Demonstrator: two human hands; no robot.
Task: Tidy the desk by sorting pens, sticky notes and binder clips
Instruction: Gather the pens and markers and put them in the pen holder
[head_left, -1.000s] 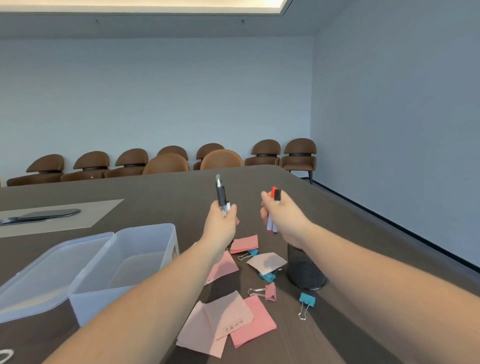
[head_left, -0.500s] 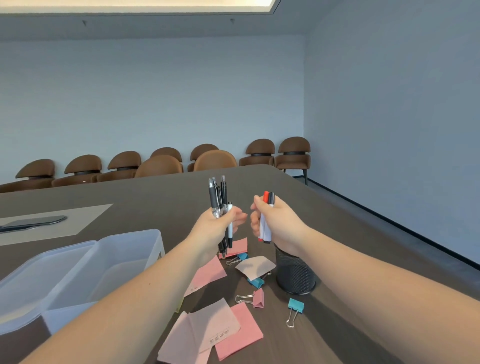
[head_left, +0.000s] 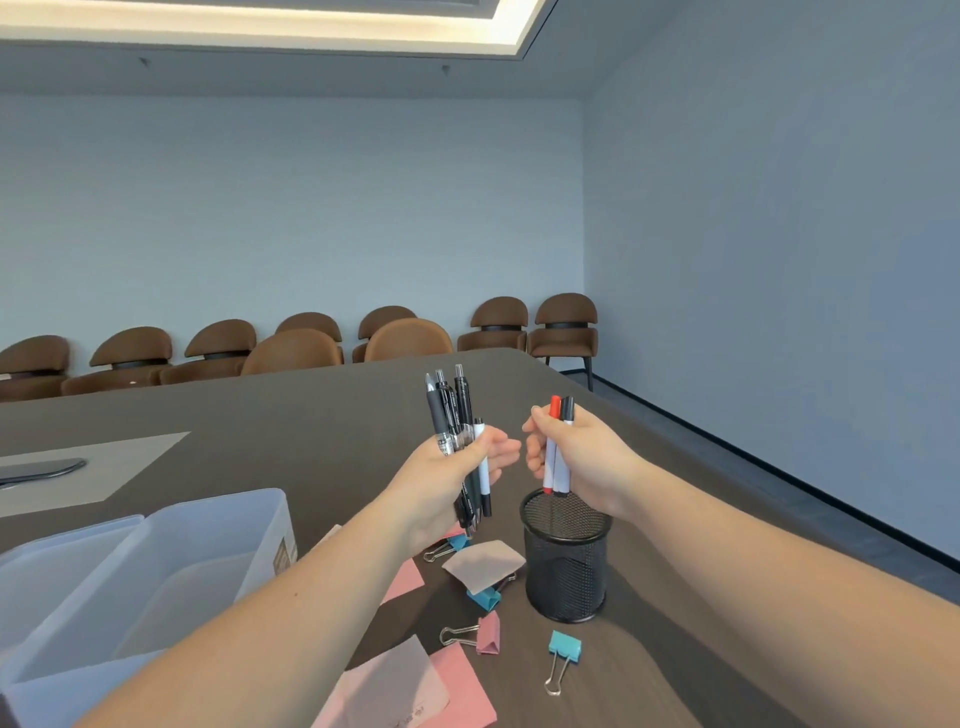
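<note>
While both hands hang above the desk (head_left: 649, 654), the right hand (head_left: 582, 457) has its fingers clamped on two markers (head_left: 557, 447), red and black, tips just over the rim of the mesh cup (head_left: 566, 566) directly below. Left hand (head_left: 447, 478) is fisted around a bundle of pens (head_left: 454, 415), mostly black plus one white, held upright beside the right fingertips, not over the cup. Risks, as I judge them: markers released off-centre could clip the rim and bounce out; the left bundle looks loose, and the white pen (head_left: 482, 462) at the edge of the fingers could slip. Paper notes (head_left: 488, 564) and binder clips (head_left: 563, 649) lie below the hands, unsorted; plastic bin (head_left: 208, 551) sits off to the left.
</note>
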